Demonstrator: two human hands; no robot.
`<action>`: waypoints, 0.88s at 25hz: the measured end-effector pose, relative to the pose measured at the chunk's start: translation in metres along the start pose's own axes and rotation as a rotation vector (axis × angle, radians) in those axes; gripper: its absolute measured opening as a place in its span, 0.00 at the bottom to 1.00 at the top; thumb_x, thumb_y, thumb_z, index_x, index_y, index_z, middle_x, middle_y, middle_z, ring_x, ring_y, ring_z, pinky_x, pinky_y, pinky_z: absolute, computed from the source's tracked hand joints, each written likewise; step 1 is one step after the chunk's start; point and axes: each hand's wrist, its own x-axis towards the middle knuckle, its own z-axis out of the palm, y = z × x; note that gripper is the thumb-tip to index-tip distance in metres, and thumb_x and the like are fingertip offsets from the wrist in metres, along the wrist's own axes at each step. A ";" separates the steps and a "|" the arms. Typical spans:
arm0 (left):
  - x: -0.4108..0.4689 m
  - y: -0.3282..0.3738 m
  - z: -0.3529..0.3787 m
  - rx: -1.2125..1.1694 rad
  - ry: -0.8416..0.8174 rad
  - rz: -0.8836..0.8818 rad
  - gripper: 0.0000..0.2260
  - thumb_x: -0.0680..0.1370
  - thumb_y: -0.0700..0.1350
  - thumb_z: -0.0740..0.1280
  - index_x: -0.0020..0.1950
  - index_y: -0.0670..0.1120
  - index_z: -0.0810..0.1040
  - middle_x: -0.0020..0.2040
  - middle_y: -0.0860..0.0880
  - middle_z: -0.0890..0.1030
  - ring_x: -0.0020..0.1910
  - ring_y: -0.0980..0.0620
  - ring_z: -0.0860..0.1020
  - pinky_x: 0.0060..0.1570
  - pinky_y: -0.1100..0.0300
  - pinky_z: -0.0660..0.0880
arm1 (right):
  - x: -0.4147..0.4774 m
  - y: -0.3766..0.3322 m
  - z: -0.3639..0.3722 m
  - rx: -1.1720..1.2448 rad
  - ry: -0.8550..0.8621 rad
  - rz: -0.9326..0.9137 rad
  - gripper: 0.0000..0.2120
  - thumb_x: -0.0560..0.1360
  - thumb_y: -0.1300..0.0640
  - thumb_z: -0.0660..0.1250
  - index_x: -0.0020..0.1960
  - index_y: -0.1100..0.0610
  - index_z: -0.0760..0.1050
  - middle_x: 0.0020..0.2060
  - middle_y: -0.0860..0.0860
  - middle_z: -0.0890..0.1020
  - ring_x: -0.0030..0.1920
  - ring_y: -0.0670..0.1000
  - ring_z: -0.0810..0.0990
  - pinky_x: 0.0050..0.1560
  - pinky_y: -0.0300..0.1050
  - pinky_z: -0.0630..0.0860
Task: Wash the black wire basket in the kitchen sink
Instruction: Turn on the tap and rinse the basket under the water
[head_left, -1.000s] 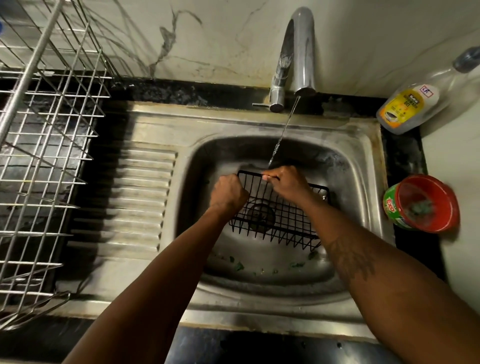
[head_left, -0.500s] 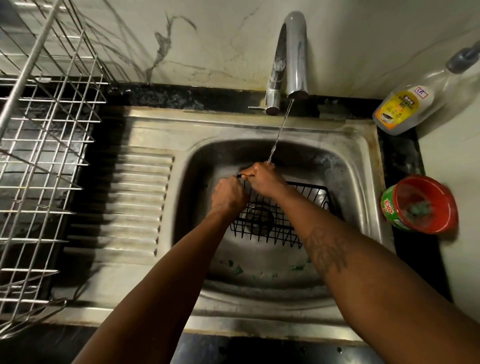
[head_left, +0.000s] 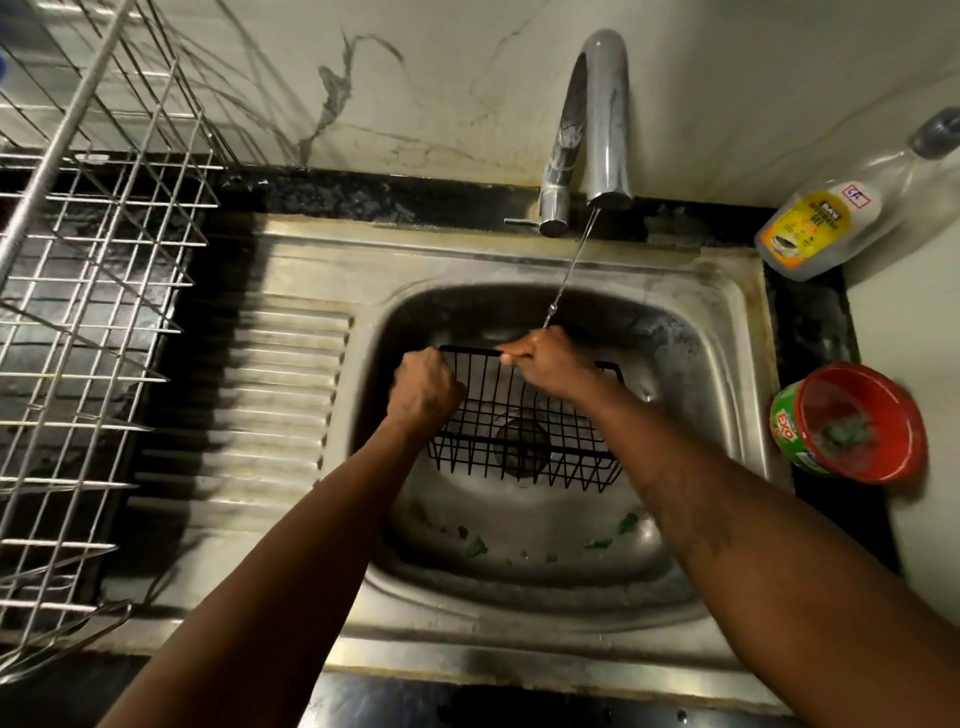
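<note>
The black wire basket (head_left: 524, 431) is held tilted above the drain inside the steel sink (head_left: 727, 332). My left hand (head_left: 423, 387) grips its left end in a fist. My right hand (head_left: 550, 364) is curled over the far top rim wire, fingers pointing left. A thin stream of water (head_left: 569, 270) falls from the chrome tap (head_left: 597, 124) onto my right hand and the rim. The basket's right end is partly hidden by my right forearm.
A steel wire dish rack (head_left: 98, 291) stands on the left. The ribbed drainboard (head_left: 270, 405) lies beside the basin. A dish-soap bottle (head_left: 826, 223) and a red tub with a green scrubber (head_left: 857, 421) sit at the right. Green scraps (head_left: 475, 545) lie in the basin.
My right hand slid left along the far rim toward my left hand, then back to the right a little. The basket stays under the running water.
</note>
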 end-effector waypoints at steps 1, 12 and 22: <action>0.000 0.001 0.002 0.012 -0.001 0.002 0.09 0.76 0.37 0.67 0.36 0.45 0.73 0.39 0.45 0.80 0.37 0.48 0.81 0.38 0.53 0.82 | 0.003 -0.017 0.008 0.005 0.006 -0.012 0.14 0.80 0.46 0.66 0.61 0.51 0.81 0.56 0.52 0.81 0.50 0.49 0.79 0.49 0.43 0.77; 0.006 -0.011 -0.008 -0.018 -0.029 0.022 0.07 0.76 0.35 0.68 0.39 0.43 0.77 0.35 0.46 0.80 0.32 0.49 0.82 0.33 0.54 0.82 | -0.029 0.071 -0.038 -0.088 0.004 0.088 0.14 0.78 0.47 0.69 0.61 0.49 0.82 0.58 0.52 0.85 0.57 0.53 0.83 0.63 0.46 0.76; 0.005 0.006 0.005 -0.017 -0.002 -0.003 0.10 0.78 0.37 0.66 0.38 0.46 0.72 0.39 0.47 0.78 0.34 0.52 0.78 0.30 0.60 0.75 | -0.002 0.028 -0.026 -0.083 -0.008 0.030 0.07 0.79 0.55 0.70 0.56 0.53 0.82 0.48 0.48 0.80 0.46 0.44 0.77 0.49 0.42 0.76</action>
